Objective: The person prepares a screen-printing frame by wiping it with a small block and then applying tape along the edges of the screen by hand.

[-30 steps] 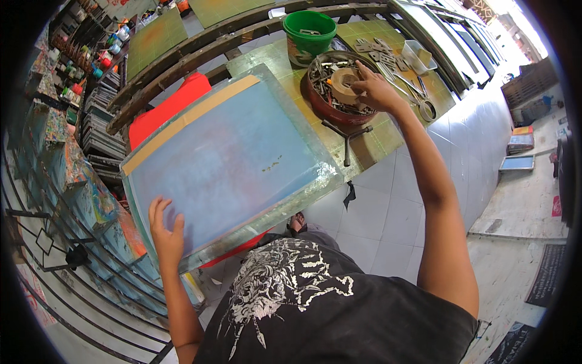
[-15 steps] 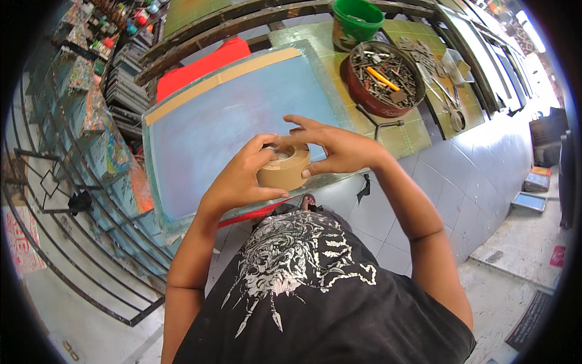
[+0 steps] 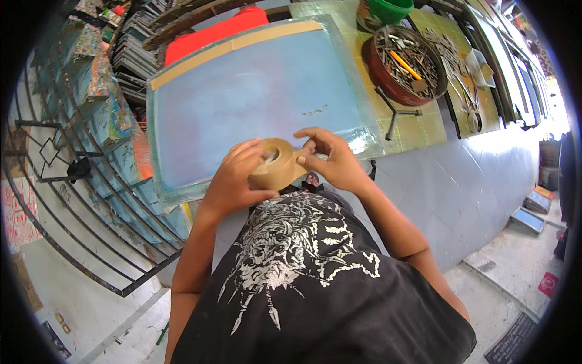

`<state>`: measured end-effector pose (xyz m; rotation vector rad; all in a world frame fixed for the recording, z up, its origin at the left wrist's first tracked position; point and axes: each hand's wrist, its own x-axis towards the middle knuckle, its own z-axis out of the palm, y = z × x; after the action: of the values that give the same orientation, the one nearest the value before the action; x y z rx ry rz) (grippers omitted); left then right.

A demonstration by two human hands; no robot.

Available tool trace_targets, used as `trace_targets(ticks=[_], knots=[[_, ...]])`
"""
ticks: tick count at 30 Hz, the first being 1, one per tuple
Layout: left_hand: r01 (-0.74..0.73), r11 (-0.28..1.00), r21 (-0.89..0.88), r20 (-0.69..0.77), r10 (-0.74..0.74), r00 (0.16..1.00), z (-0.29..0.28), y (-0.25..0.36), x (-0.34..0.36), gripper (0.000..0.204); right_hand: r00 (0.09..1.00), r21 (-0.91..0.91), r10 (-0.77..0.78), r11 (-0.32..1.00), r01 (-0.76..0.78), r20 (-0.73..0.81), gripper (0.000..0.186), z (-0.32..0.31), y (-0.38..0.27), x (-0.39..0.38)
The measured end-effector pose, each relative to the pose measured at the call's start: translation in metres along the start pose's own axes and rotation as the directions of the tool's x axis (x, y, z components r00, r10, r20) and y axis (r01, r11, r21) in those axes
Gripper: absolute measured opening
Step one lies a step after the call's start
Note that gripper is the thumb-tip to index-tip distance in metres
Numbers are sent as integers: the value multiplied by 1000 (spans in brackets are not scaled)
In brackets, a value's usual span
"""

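My left hand (image 3: 233, 179) grips a roll of brown tape (image 3: 273, 179) at waist height, in front of the near edge of a blue screen frame (image 3: 242, 109). My right hand (image 3: 336, 164) pinches the tape's end at the roll's right, with a short piece lifting away. A strip of brown tape (image 3: 236, 45) runs along the screen's far edge. Some small dark specks sit on the screen's right part.
At the back right are a red tin of metal bits (image 3: 400, 82), a green bucket (image 3: 388, 9), a T-shaped wrench (image 3: 394, 115) and loose tools. Red material (image 3: 215, 30) lies behind the screen. A black railing (image 3: 91, 236) curves along the left.
The tape roll has left the red tin and is between my hands at waist height. Since the middle frame, my right fingers have drawn an end of tape slightly away from the roll.
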<state>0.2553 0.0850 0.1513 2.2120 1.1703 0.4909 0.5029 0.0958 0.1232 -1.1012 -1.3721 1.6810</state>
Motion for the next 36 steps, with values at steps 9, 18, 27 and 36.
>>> trace_targets(ticks=[9, 18, 27, 36], knots=[[144, 988, 60, 179, -153, 972, 3, -1, -26, 56, 987, 217, 110, 973, -82, -119, 30, -17, 16, -46], [435, 830, -349, 512, -220, 830, -7, -17, -47, 47, 943, 40, 81, 997, -72, -323, 28, -72, 5, -61], [430, 902, 33, 619, -356, 700, -66, -45, -81, 44, 869, -162, -31, 985, -57, -494, 32, -105, -2, -62], [682, 725, -94, 559, -529, 639, -163, -128, -165, 35, 815, -197, -45, 977, -86, -578, 31, -101, 13, -55]])
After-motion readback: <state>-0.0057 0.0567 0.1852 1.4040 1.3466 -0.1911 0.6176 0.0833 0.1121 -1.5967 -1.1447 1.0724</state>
